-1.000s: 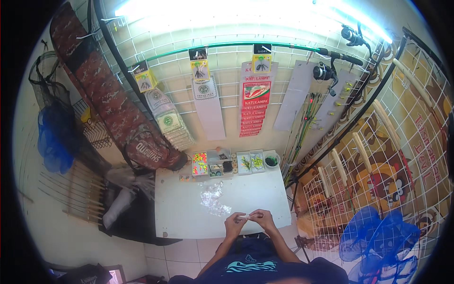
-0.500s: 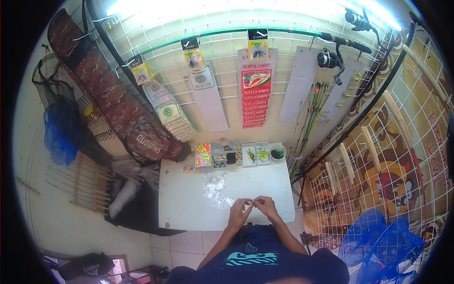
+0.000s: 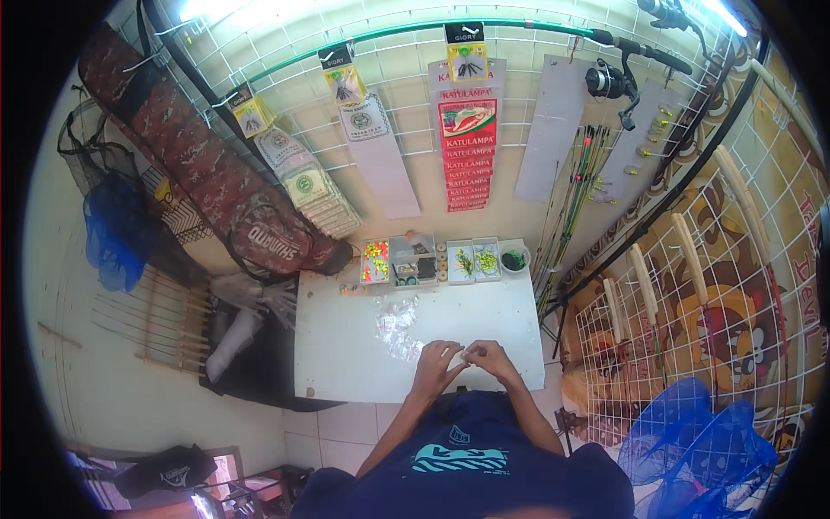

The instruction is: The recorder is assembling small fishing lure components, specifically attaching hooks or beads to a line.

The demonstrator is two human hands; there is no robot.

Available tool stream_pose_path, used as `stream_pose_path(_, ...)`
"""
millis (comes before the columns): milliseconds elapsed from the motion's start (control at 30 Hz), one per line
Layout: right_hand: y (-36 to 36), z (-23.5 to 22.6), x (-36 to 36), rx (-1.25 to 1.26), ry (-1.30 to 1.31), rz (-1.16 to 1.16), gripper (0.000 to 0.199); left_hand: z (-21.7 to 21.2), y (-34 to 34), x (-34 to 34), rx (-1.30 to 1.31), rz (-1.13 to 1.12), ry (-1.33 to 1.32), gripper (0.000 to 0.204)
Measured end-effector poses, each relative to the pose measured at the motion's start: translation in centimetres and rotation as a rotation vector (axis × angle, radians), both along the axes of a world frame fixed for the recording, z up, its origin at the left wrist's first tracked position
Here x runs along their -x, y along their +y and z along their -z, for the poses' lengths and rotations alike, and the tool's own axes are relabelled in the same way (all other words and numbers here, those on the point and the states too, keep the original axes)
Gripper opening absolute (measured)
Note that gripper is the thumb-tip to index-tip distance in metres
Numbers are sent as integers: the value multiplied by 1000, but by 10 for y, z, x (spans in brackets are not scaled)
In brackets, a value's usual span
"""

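Over the front edge of the white table (image 3: 341, 346), my two hands are close together, fingertips almost meeting. My left hand (image 3: 436, 367) has its thumb spread away from its curved fingers, and nothing shows between them. The thumb and forefinger of my right hand (image 3: 491, 358) are pinched together; whatever they hold is too small to name. Just beyond my left hand lies a loose spread of small clear plastic packets (image 3: 398, 329).
Along the table's back edge stand a tray of orange and yellow beads (image 3: 374, 262), a divided box (image 3: 404, 272), trays of yellow-green pieces (image 3: 487, 261) and a round tub (image 3: 514, 257). Fishing rods (image 3: 577, 195) lean at the right; a camouflage rod bag (image 3: 199, 164) leans left.
My left thumb has parted from its fingers, which were curled in a pinch against the right hand. My right hand stays pinched. The whole view has shifted slightly.
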State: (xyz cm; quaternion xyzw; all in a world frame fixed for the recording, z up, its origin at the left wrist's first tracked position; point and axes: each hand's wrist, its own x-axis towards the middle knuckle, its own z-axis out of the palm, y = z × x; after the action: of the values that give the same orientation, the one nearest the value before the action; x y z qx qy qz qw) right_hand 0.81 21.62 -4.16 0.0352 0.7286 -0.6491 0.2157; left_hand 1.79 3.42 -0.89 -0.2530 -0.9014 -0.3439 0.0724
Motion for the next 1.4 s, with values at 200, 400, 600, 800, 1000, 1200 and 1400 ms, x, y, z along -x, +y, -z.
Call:
stream_pose_path(200,6,2,2,105,-62,-59,20,-9,-2,5,23,98,-33,40)
stream_pose_path(400,1,-7,-3,-82,7,-1,15,2,-4,0,-11,61,-10,33)
stream_pose_path(600,-4,-3,0,173,218,165,11,-2,-5,7,-218,-89,-104,28)
stream_pose_path(800,-5,-34,14,399,348,506,6,-6,-9,25,-360,-202,-168,22)
stream_pose_path(1000,-9,-40,11,404,348,464,9,-1,-13,28,-411,-205,-204,28)
stream_pose_path(1200,4,-30,7,273,305,492,12,-9,1,30,-338,-220,-316,32)
stream_pose_path(1400,29,21,19,139,66,527,12,70,-11,42,-143,-208,-367,22)
